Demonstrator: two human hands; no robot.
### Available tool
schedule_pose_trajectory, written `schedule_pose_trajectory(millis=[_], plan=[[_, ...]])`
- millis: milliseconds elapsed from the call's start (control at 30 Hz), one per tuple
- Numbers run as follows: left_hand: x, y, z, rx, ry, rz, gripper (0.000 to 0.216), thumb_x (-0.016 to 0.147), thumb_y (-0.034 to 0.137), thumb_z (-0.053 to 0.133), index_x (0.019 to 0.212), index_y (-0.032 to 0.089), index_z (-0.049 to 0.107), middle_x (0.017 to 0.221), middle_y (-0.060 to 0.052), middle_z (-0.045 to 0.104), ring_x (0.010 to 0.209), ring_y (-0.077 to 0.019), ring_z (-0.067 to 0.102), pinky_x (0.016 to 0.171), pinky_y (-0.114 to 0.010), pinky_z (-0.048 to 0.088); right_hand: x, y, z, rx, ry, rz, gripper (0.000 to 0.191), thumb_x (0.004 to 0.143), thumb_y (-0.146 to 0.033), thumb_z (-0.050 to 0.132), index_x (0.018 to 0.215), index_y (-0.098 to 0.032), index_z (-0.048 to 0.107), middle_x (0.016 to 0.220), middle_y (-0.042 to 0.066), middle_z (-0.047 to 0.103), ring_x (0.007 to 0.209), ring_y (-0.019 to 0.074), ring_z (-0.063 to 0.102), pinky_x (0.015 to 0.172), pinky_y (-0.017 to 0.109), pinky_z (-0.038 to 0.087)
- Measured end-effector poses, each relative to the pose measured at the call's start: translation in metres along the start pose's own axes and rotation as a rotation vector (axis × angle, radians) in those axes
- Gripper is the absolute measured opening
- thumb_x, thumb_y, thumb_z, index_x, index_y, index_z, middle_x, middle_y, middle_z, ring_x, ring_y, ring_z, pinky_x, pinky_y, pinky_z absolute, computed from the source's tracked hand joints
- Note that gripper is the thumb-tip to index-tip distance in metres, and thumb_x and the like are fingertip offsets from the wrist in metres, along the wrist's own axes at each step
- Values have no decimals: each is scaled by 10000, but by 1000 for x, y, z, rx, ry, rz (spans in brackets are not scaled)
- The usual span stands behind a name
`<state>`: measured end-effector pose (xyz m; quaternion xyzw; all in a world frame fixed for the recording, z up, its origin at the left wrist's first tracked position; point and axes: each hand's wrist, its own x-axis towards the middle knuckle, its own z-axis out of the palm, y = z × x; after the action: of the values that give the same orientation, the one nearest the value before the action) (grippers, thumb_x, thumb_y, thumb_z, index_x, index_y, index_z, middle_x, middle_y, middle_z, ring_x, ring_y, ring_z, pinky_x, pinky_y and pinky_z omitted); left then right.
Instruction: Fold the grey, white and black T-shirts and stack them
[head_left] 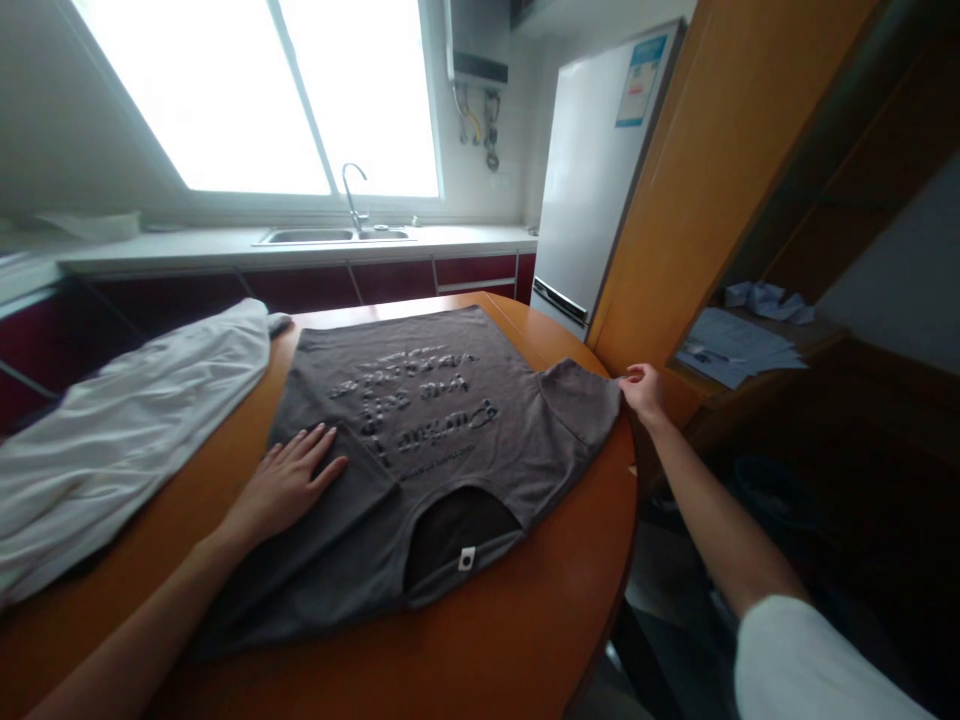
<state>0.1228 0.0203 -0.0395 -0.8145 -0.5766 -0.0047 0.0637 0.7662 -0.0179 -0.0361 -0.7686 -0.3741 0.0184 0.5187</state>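
Note:
A dark grey T-shirt (pixel 517 430) lies spread on the wooden table, its printed lettering facing up and its neckline toward me. A small white label shows inside the collar. My left hand (pixel 289 475) rests flat on the shirt near its left sleeve, fingers stretched out. At the other side, my right hand (pixel 642 388) pinches the hem of the right sleeve between thumb and fingers, by the table's edge.
The round-ended wooden table (pixel 555 580) carries a heap of white cloth (pixel 157 420) at the left. Beyond stand a counter with a sink (pixel 311 237) and a fridge (pixel 592 170). Papers (pixel 739 345) lie on a shelf at the right.

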Motion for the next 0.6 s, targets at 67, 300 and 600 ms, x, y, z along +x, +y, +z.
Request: schedule_pose_trajectory(millis=[67,300,600], plan=[[-1,1,-1,-12,3,-5,657,1020,473,272,1587,145,330,1658,-99,268,1532,-287,251,1218,-480,235,-1,-13,-1,24,7,-65,320,646,-195,629,965,-173,610,738,28,654,705,209,640,712,331,536],[-1,3,-2,-55,0,-15,683,1011,503,271,1587,140,327,1667,-82,244,1537,-288,237,1230,-476,197,2,-43,6,-30,-47,-295,362,736,-276,660,1078,-158,635,916,103,700,780,221,658,755,341,540],[-1,-1,4,-127,72,7,731,966,560,272,1567,163,394,1655,-81,283,1540,-301,227,1229,-514,219,8,16,10,-267,-154,0,256,680,-278,710,902,-156,667,964,181,713,981,316,677,930,453,512]])
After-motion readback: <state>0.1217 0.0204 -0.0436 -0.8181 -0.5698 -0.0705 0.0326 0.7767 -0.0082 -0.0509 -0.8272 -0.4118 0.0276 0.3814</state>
